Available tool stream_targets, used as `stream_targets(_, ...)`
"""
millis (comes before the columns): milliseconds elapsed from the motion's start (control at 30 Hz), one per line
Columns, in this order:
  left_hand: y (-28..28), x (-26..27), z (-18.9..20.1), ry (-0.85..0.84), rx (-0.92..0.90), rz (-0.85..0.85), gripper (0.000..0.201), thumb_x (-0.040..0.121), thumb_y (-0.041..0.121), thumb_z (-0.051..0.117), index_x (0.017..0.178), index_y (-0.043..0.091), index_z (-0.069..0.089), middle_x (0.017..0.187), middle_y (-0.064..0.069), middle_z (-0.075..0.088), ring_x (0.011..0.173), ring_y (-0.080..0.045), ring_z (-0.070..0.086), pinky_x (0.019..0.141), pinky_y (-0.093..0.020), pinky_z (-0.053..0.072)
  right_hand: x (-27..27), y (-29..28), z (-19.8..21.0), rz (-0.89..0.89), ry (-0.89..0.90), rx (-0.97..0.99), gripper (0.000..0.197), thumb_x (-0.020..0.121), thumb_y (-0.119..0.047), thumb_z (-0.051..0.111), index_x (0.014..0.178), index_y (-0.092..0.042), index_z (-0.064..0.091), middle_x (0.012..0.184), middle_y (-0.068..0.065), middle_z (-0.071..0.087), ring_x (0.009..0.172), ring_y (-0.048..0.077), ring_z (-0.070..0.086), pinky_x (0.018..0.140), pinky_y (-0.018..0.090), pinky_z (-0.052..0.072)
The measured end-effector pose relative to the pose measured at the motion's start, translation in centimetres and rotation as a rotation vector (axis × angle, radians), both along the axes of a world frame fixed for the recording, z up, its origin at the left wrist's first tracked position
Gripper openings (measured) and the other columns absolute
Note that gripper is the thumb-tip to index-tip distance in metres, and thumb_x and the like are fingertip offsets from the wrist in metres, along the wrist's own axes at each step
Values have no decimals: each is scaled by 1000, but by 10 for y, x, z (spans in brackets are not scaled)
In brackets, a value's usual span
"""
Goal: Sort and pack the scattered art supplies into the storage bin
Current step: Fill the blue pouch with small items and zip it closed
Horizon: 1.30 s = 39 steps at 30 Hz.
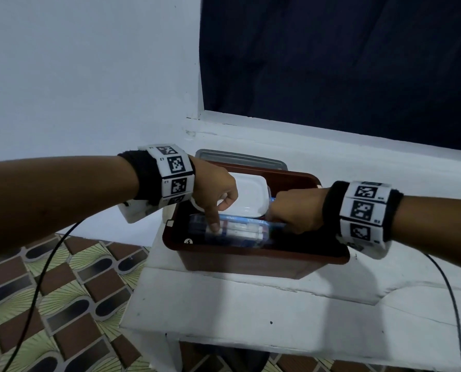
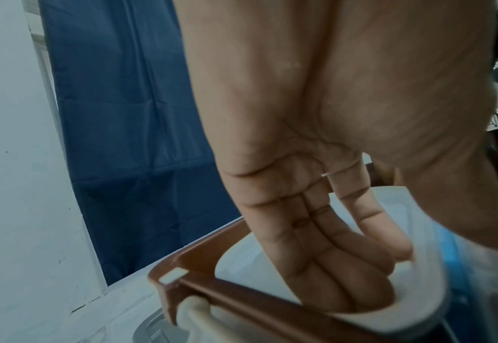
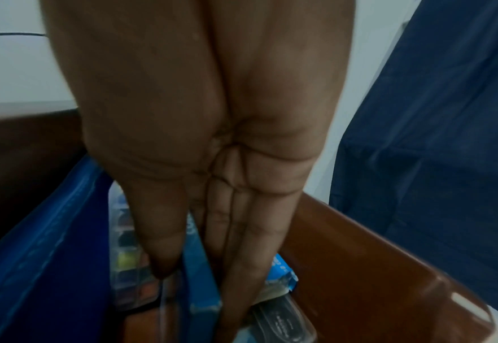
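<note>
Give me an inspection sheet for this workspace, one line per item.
Surface: white table, scuffed.
Job's things: brown storage bin on the table, holding a white lidded container and a blue-and-white supply pack.
Clutter: grey lid behind the bin.
Grips: left hand presses one finger on the pack; right hand pinches its other end.
Cables: black cable from left wrist, another from right.
Surroundings: white wall, dark blue curtain, patterned floor.
</note>
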<state>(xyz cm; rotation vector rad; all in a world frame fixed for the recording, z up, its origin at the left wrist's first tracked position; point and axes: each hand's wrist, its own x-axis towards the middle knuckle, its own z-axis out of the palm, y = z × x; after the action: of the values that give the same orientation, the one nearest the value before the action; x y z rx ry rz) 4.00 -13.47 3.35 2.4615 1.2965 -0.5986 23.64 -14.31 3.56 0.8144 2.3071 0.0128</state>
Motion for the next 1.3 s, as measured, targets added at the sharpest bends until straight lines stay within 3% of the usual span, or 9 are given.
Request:
stream_targets(167,-1,1,6,-16,-28,0,30,74,39,81,88,19,63,68,10,56,63,-4,49,57,-22,39,2,5,3,13,77,-79,11,85,-13,63,93,-15,69,80,4,67,69,21,56,62,28,45)
stream_targets(267,-1,1,4,-21,-36,0,31,73,39,81,89,19,65,68,10,58,63,-4,51,61,-22,41,3,9,7,-17,85,-174,13,83,-13,68,94,-19,74,73,-1,66,63,14,56,65,29,52)
stream_targets(433,-2,-2,5,-132,41,37,23,80,41,75,82,19,68,67,9,60,64,-5,53,60,-20,40,5,18,-1,-68,135,-173,19,84,-14,69,99,-22,75,89,1,72,80,19,64,79,39,57)
stream_targets(500,-3,-3,8,-118,161,15,25,83,40,73,96,20,67,80,11,56,75,-4,49,64,-19,36,5,17,-3,-61,141,-181,18,83,-17,71,100,-22,75,88,-1,71,80,17,62,78,36,56)
stream_targets(600,-4,0,6,-6,236,-43,44,85,42,69,123,28,54,117,4,51,107,-15,46,88,-30,42,3,10,-4,-37,110,-193,21,84,-21,73,104,-19,73,82,-4,65,73,14,57,70,25,49)
stream_targets(667,-4,4,5,29,223,-71,49,86,39,69,129,27,48,129,-1,51,115,-19,47,96,-35,43,3,7,-6,-22,104,-167,22,85,-23,72,107,-17,72,82,-3,63,75,15,56,69,23,43)
stream_targets(1000,-1,10,18,-7,148,-41,40,84,39,71,122,28,60,124,5,55,101,-9,45,83,-25,35,29,-2,15,-139,322,-87,16,89,-40,66,95,-25,68,78,-13,59,79,12,56,75,30,48)
stream_targets(1133,6,30,24,-45,177,-51,34,85,39,70,116,25,63,117,4,60,98,-11,52,82,-26,40,57,-4,31,-210,450,-11,21,92,-35,63,110,-25,69,96,-10,72,87,9,62,81,28,51)
stream_targets(1300,18,80,33,-172,226,-86,30,85,38,70,110,21,66,105,5,70,94,-13,61,83,-31,50,108,-10,40,-357,600,95,22,93,-34,63,111,-24,69,94,-12,69,87,8,63,83,28,52)
